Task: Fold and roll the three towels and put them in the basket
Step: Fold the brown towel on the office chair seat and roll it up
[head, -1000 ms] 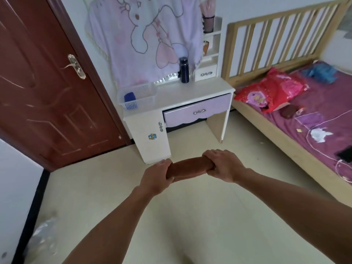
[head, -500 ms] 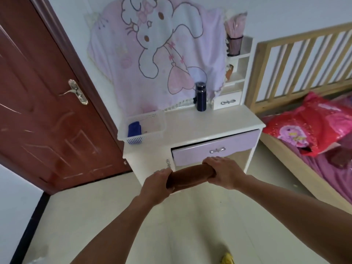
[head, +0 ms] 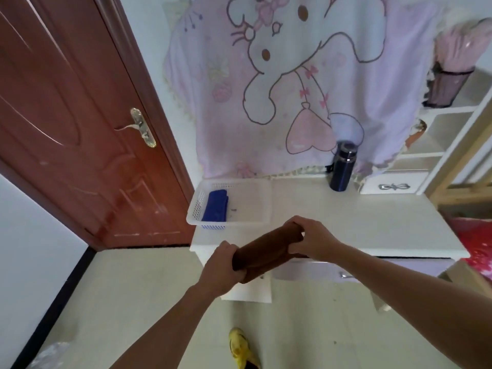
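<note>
A rolled brown towel (head: 266,250) hangs in the air over the front edge of the white desk. My left hand (head: 219,269) grips its near, lower end and my right hand (head: 310,239) grips its far, upper end. Just beyond the roll, on the desk's left side, stands a white perforated basket (head: 255,203). A rolled blue towel (head: 215,206) lies along the basket's left wall. No third towel is in view.
A dark blue bottle (head: 342,167) stands at the back of the desk (head: 359,225). A pink cartoon blanket (head: 292,89) hangs behind it. A brown door (head: 80,129) is at left, white shelves (head: 431,145) at right, and a yellow shoe (head: 241,347) on the floor.
I have walked up to the desk with the brown roll in both hands. The desk and basket have grown much closer, and the roll now sits over the desk's front edge.
</note>
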